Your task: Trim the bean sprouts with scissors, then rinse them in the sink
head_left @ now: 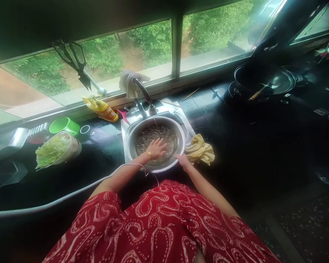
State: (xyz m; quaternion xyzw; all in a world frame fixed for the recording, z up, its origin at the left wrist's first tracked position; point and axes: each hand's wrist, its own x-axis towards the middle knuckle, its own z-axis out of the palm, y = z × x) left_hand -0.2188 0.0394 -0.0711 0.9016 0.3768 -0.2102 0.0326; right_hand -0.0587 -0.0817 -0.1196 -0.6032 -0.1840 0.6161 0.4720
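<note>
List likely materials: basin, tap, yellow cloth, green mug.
Basin: metal, probably steel or aluminium; silvery rim with a soft sheen.
Tap: metal, likely chrome-plated or polished steel; bright highlights along its curve.
Yellow cloth: soft fabric, matte, crumpled in loose folds; fibre can't be told.
Green mug: probably plastic, smooth; even, bright colour, though glazed ceramic isn't ruled out.

Basin point(131, 146) at sink point(124, 133), below tap point(144, 88). Left hand point(157, 149) inside basin, right hand point(183, 160) at near-right rim. One cloth point(129, 83) on tap, another cloth point(200, 149) right of basin. Bottle point(102, 109) behind-left, near window point(150, 44). Farther left on bench point(98, 160): mug point(67, 126), chopped vegetables point(52, 149) in container point(74, 149) before it. Pan point(245, 78) far right, utensil point(257, 93) across front rim.
</note>
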